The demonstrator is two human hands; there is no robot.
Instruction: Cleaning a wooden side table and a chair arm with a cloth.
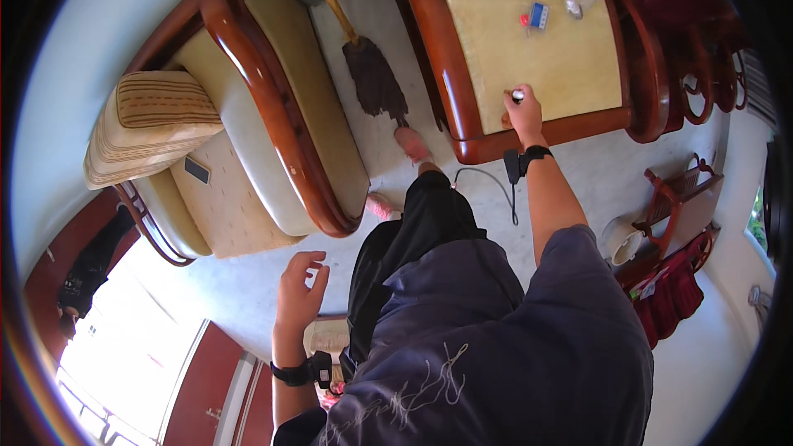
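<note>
My right hand (526,113) is over the near corner of the table (495,31). Its fingers close around a small object (518,95) with a white, shiny top; brown patches show beside the fingers, and the rest is hidden, so I cannot tell what it is. On the same tabletop, farther off, lie a small blue-and-white box (539,15), a red item (525,20) beside it and a crumpled clear-and-white wrapper (574,9). My left hand (298,291) hangs at my side above the floor, holding nothing, fingers loosely bent and apart.
To the left stands a wood-trimmed armchair (272,105) with a striped cushion (164,99) and a dark phone-like slab (197,170). A yellow-handled mop or broom (375,77) rests between armchair and table. Wooden chairs (657,68) and a pale bucket (622,241) are at right.
</note>
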